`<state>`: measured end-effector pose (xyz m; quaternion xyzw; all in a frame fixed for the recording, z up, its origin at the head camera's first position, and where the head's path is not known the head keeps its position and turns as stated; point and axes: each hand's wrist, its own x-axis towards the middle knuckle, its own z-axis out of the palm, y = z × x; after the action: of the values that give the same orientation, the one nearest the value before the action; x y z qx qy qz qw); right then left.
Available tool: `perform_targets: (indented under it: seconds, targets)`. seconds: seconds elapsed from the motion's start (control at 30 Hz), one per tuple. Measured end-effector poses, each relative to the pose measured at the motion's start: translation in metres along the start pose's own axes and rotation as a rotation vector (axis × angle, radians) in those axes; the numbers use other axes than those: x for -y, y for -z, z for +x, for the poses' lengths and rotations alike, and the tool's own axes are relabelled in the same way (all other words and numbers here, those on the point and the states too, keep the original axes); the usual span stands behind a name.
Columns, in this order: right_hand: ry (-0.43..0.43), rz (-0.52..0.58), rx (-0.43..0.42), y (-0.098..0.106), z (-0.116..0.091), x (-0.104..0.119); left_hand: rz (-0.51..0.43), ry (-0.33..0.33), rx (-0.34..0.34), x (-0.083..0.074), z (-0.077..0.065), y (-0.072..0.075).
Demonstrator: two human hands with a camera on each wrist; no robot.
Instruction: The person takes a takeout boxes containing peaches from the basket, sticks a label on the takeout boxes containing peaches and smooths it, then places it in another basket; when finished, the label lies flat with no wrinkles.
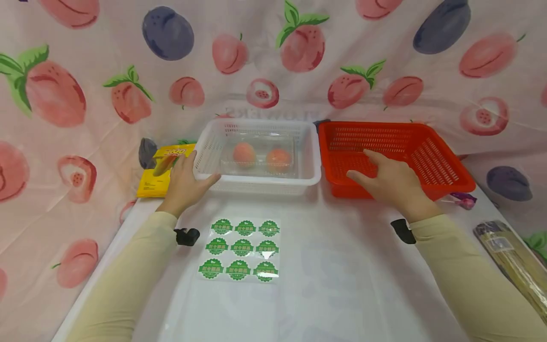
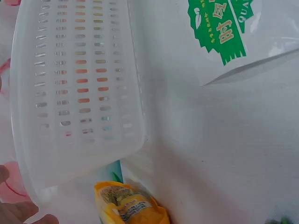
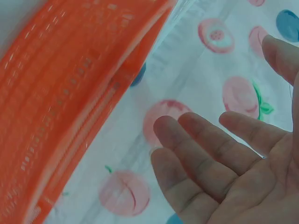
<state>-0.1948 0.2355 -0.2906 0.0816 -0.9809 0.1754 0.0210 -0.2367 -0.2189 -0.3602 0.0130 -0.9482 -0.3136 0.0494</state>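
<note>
Two peaches [image 1: 244, 155] sit in a clear box [image 1: 262, 164] inside the white basket [image 1: 256, 180]. Red basket [image 1: 376, 135] is just beside it, on the right. Left hand [image 1: 183, 184] is at the white basket's left end — fingers apart, thumb spread, nothing gripped (can't tell if it touches the rim). Yellow bag [image 1: 154, 186] lies just left of that basket, partly behind the hand. Right hand [image 1: 392, 186] is over the red basket's front rim in the head view — fingers extended, thumb apart, nothing held; contact with the rim unclear. Sticker sheet [image 1: 239, 248], nine green labels in three rows, lies flat on the white table [image 1: 333, 289] in front of the white basket. Long packet [image 1: 510, 261] at the far right edge.
</note>
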Motion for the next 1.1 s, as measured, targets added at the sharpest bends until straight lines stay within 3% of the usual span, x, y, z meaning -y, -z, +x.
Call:
perform_targets:
  seconds: [0.23,0.5,0.7,1.1]
  targets:
    - [0.017,0.110,-0.006,-0.014,0.009,0.016,-0.143,0.026,0.018,0.013,0.000,-0.005]
    - [0.029,0.212,0.021,-0.028,0.022,0.032,-0.292,0.165,0.097,0.018,0.002,-0.009]
    - [0.051,0.285,0.049,-0.041,0.039,0.046,-0.323,0.217,0.095,0.020,0.005,-0.011]
    - [0.075,0.391,0.116,-0.061,0.079,0.070,-0.386,0.218,0.090,0.022,0.008,-0.014]
